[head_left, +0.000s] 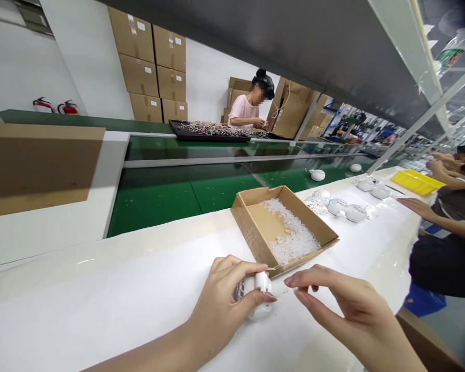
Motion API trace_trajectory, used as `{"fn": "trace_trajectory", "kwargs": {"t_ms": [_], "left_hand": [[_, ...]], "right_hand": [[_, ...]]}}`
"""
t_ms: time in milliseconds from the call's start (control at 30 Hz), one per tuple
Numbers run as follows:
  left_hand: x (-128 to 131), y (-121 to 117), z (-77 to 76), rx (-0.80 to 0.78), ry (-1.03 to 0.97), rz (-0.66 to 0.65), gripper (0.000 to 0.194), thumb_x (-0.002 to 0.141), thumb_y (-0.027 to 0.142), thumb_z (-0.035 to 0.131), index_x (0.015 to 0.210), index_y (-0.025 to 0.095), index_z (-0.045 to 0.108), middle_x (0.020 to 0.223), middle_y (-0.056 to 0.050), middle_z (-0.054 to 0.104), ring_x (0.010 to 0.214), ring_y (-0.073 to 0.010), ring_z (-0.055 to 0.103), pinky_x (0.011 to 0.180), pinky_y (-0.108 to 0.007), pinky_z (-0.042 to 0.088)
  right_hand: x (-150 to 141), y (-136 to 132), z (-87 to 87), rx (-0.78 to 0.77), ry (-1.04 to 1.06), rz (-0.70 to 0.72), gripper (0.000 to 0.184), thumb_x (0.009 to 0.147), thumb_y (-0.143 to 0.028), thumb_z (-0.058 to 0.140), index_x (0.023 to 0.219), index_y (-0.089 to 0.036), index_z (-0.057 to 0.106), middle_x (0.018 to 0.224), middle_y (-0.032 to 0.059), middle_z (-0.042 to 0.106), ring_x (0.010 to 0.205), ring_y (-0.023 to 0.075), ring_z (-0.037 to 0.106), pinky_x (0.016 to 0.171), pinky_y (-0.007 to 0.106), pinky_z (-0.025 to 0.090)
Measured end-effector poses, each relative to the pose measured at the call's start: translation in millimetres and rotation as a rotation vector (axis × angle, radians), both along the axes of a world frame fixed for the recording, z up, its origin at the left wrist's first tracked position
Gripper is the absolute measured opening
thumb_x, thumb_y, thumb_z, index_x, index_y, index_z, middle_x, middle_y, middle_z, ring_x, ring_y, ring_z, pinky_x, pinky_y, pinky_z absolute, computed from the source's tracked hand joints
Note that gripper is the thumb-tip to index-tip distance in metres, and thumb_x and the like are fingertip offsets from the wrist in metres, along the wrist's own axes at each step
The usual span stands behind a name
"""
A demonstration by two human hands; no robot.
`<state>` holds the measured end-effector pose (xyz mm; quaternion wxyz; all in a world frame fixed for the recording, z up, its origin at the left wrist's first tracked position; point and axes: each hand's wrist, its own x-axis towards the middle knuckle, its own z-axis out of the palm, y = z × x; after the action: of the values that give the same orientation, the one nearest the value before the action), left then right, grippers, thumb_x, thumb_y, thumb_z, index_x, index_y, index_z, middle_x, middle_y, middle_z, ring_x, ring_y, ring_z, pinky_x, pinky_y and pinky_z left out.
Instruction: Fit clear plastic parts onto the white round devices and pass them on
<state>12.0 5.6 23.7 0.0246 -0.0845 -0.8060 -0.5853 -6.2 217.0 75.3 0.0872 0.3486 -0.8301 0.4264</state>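
Note:
My left hand (227, 294) is closed around a rounded white plastic housing (260, 311) with a lattice-patterned side, held just above or on the white tabletop. Its thumb and fingers press on a short white cylindrical part at the top. Close by on the right, my right hand (341, 305) has thumb and forefinger brought together in a pinch. Something small and pale shows at those fingertips, too small to make out. Just beyond both hands stands an open cardboard box (251, 235) with many small clear plastic pieces (294, 243) inside.
Several white lattice-patterned housings (337, 206) lie right of the box. Another housing (316, 175) rests on the green conveyor belt (158, 191). A yellow tray (416, 182) and a co-worker's hand (416, 206) are at the right. Across the belt, another person (246, 111) works beside a black tray (194, 135).

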Motion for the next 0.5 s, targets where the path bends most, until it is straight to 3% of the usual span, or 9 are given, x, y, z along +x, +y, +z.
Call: {"fn": "trace_trajectory", "kwargs": {"t_ms": [267, 500], "left_hand": [[0, -2, -0.9, -0.037, 0.054, -0.017, 0.020, 0.086, 0.034, 0.074, 0.106, 0.035, 0.071, 0.093, 0.000, 0.067, 0.097, -0.0262, 0.053, 0.084, -0.036, 0.038], [-1, -1, 1.8, -0.054, 0.067, -0.015, 0.022, 0.086, 0.024, 0.072, 0.106, 0.033, 0.071, 0.091, 0.000, 0.066, 0.095, -0.0254, 0.054, 0.085, -0.037, 0.040]], "right_hand": [[5, -4, -8.7, -0.138, -0.180, 0.062, 0.032, 0.091, -0.010, 0.062, 0.107, -0.038, 0.067, 0.091, -0.0068, 0.074, 0.085, 0.0108, 0.070, 0.078, 0.019, 0.052], [7, -9, -13.3, -0.064, -0.129, 0.096, 0.033, 0.089, -0.009, 0.064, 0.109, -0.035, 0.065, 0.095, -0.0065, 0.075, 0.084, 0.0107, 0.070, 0.078, 0.019, 0.054]]}}
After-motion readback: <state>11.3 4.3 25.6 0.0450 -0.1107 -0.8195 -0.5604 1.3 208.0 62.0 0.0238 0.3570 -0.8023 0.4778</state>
